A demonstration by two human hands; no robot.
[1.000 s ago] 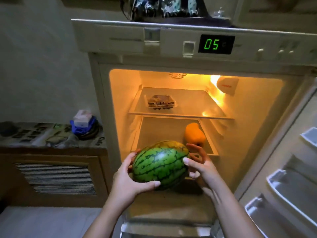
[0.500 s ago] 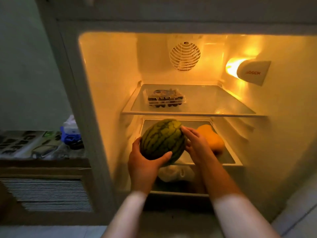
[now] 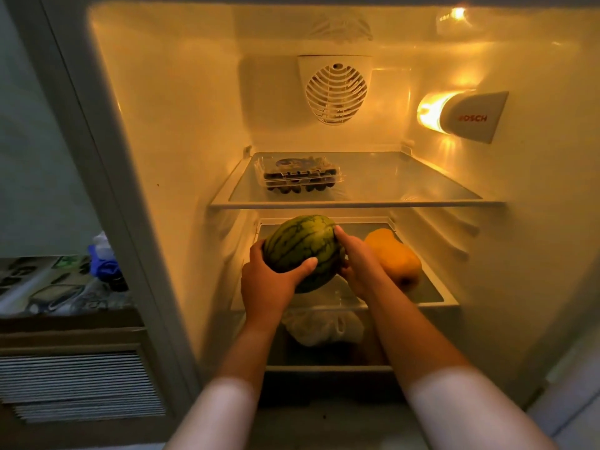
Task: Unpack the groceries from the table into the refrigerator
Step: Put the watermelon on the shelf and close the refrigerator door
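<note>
I hold the melon point(image 3: 303, 250) with both hands inside the open fridge point(image 3: 181, 125), over the left part of the second shelf point(image 3: 435, 295). Whether it already rests on the glass or hangs just above it, I cannot tell. My left hand point(image 3: 271, 282) cups its near left side, fingers curled round the rind and the thumb point(image 3: 303, 266) lying across the near face. My right hand point(image 3: 355, 266) grips the right side, fingers wrapped round toward the far face.

Just to the right of my right hand, on the same shelf, lies an orange fruit point(image 3: 394, 258), long and rounded; my wrist covers its left edge, so I cannot say if it touches the melon.

On the top shelf point(image 3: 389, 190), toward the left and far back, stands a clear punnet point(image 3: 298, 175) of dark berries with its lid on. Above it, on the back wall, is a round vent point(image 3: 336, 90), and on the right wall a lamp point(image 3: 461, 116) glows, with red letters on its cover.

Below the second shelf, between my forearms, I see a pale bag point(image 3: 324, 326) in the dim lower space.

Left of the fridge, outside it, a counter point(image 3: 42, 287) with a patterned cloth carries a blue thing point(image 3: 105, 266) near the frame; I cannot make out what it is.
</note>
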